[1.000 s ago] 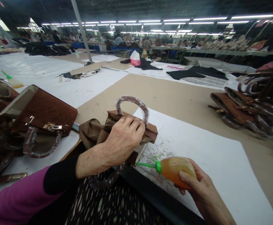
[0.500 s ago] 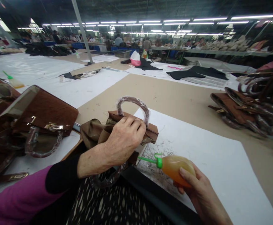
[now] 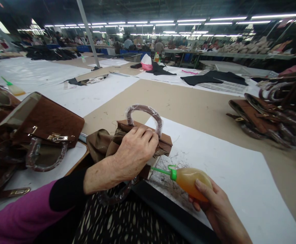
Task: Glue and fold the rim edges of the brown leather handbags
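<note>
My left hand (image 3: 135, 153) is closed over the top edge of a brown handbag (image 3: 104, 144), which lies at the table's near edge with its plastic-wrapped handle (image 3: 144, 113) arching up behind my fingers. My right hand (image 3: 215, 206) grips an orange squeeze bottle (image 3: 192, 181) with a green nozzle. The nozzle tip points left, close to the bag's edge just under my left hand. Both rest over a white paper sheet (image 3: 226, 176) marked with glue streaks.
Finished brown handbags (image 3: 36, 130) are piled at the left, and more bags (image 3: 272, 115) lie at the right. Another glue bottle (image 3: 13, 88) lies far left. Black fabric pieces (image 3: 209, 78) lie further back. People work at distant tables.
The bottle in my right hand has edged slightly left, bringing its nozzle nearer the bag. My left hand has stayed on the bag.
</note>
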A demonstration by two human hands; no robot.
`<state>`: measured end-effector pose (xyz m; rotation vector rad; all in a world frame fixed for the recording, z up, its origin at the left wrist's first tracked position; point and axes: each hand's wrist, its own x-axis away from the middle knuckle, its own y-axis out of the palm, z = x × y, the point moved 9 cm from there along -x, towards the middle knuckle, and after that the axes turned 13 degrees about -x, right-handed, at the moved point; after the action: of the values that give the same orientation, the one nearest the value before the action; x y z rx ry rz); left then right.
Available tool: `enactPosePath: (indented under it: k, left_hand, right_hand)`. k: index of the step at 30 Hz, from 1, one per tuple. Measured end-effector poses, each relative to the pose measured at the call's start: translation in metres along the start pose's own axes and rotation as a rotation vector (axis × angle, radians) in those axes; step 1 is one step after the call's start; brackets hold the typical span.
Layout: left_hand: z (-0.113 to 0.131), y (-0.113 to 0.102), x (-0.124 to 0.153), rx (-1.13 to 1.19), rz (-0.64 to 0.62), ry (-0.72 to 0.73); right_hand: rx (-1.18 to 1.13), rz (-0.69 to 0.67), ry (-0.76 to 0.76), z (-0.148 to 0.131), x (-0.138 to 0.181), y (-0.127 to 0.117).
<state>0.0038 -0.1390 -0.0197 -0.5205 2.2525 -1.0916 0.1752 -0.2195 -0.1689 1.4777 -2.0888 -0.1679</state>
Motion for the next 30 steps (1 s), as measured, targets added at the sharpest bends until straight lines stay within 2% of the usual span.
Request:
enactPosePath:
  k: [10,13,20,25,30]
  left_hand:
    - [0.0,0.004,-0.002,0.01,-0.03,0.008]
    - [-0.001,0.005,-0.004,0.014,-0.047,0.02]
    - [-0.006,0.007,-0.015,0.039,-0.072,0.054]
    - [-0.009,0.011,-0.025,0.038,-0.103,0.064]
    - [-0.018,0.009,-0.032,0.052,-0.116,0.056]
  right_hand:
    - [0.101,-0.031,0.045,0.012,0.006,-0.01]
    - [0.191,-0.031,-0.031,0.003,0.004,-0.013]
    - [0.36,0.087,-0.272,-0.031,0.004,-0.004]
    - [0.409,0.078,-0.323,-0.033,-0.011,-0.003]
    - [0.584,0.072,-0.435,-0.038,-0.02,-0.003]
